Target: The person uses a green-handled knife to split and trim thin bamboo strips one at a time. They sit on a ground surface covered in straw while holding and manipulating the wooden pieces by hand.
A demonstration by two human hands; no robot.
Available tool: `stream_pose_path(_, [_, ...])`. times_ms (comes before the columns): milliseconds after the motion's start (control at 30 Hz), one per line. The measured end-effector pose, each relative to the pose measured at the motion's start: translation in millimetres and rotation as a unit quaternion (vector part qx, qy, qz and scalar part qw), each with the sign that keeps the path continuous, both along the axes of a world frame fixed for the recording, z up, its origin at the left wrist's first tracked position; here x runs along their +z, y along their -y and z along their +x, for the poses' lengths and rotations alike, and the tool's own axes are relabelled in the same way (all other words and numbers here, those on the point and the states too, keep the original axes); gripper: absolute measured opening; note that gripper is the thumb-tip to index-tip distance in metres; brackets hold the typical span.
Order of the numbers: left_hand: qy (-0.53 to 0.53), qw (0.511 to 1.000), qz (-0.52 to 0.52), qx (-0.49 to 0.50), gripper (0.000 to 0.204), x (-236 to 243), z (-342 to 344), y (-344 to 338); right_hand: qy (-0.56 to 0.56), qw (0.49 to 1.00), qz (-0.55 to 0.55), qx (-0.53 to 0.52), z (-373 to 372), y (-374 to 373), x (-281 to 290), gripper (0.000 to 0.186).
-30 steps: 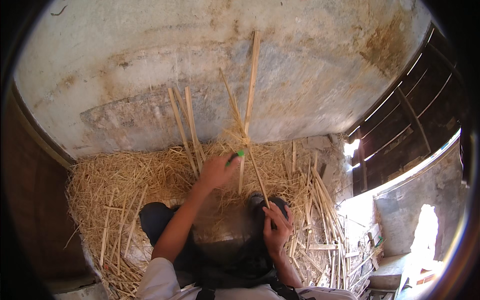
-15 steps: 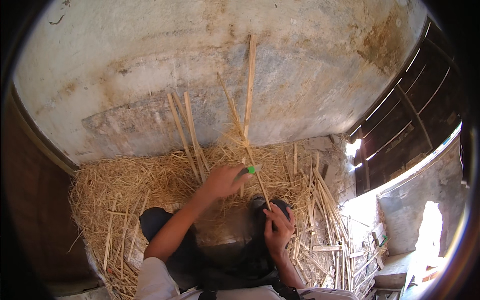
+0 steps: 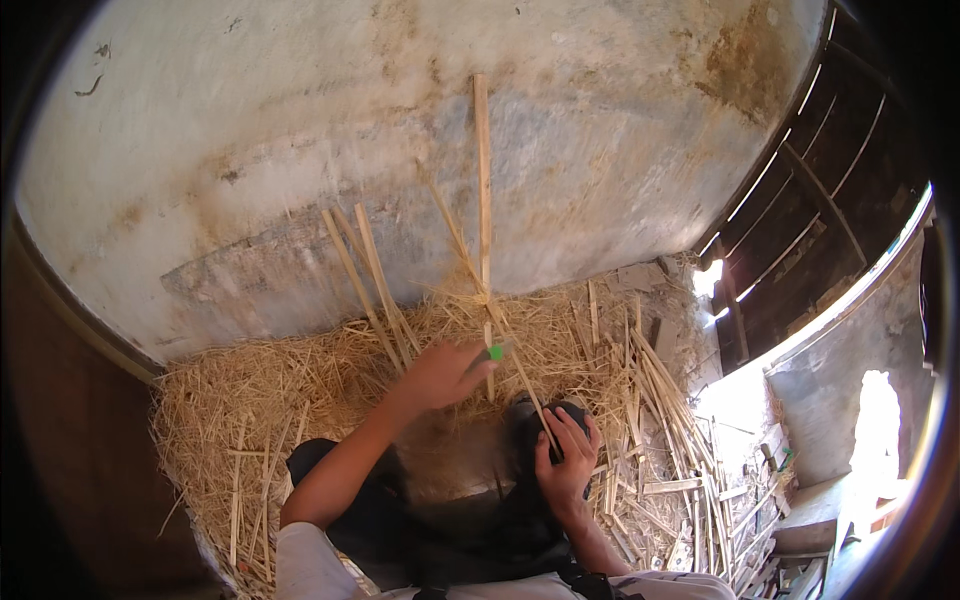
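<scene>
My left hand (image 3: 445, 376) is closed around the dark and green handle of a knife (image 3: 496, 353). Its blade points right, close to a thin bamboo strip (image 3: 527, 385); whether it touches the strip I cannot tell. Lower right, beside my dark-trousered knee, my right hand (image 3: 567, 458) grips the strip's near end. From there the strip slants up and left, passing the foot of a tall upright wooden slat (image 3: 483, 190) that stands against the wall. Curled shavings (image 3: 465, 297) gather where strip and slat cross. The strip's far end is blurred.
Several bamboo strips (image 3: 372, 260) lean on the stained wall (image 3: 300, 160) to the left. Shavings (image 3: 240, 390) cover the floor ahead and to the left. Split strips (image 3: 690, 460) are heaped at my right. A dark slatted panel (image 3: 810, 210) stands at far right.
The knife and my left hand have shifted slightly down and left relative to the strip. My right hand still grips the strip's near end. The whole view has tilted a little.
</scene>
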State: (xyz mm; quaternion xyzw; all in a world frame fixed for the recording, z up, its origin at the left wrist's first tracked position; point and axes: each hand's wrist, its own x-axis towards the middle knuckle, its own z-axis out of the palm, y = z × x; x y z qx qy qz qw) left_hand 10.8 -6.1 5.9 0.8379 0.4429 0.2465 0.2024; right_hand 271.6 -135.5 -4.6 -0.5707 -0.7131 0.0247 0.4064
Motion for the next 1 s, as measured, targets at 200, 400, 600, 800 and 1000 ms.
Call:
stream_pose_path(200, [0.023, 0.998, 0.033, 0.054, 0.056, -16.3, 8.8, -1.3, 0.0, 1.0, -0.003, 0.009, -3.7, 2.0, -1.3, 0.037])
stream_pose_path(400, [0.008, 0.988, 0.014, 0.156, 0.059, -9.1, -11.9, -31.1, 0.003, 1.0, 0.003, 0.011, -6.1, 3.5, -0.2, 0.039])
stream_pose_path(600, [0.038, 0.996, -0.047, 0.061, 0.061, -1.2, -2.2, -14.8, -0.004, 1.0, -0.006, 0.004, -4.7, 2.8, -1.9, 0.038])
stream_pose_path(800, [0.044, 0.99, 0.06, 0.117, 0.059, -15.7, -17.5, -33.5, -0.007, 1.0, -0.005, 0.012, -6.6, 2.2, -0.7, 0.037])
stream_pose_path(1000, [0.005, 0.998, -0.03, 0.051, 0.057, -7.2, 1.7, -11.8, -0.006, 1.0, -0.004, 0.012, -3.0, 1.3, -2.5, 0.038])
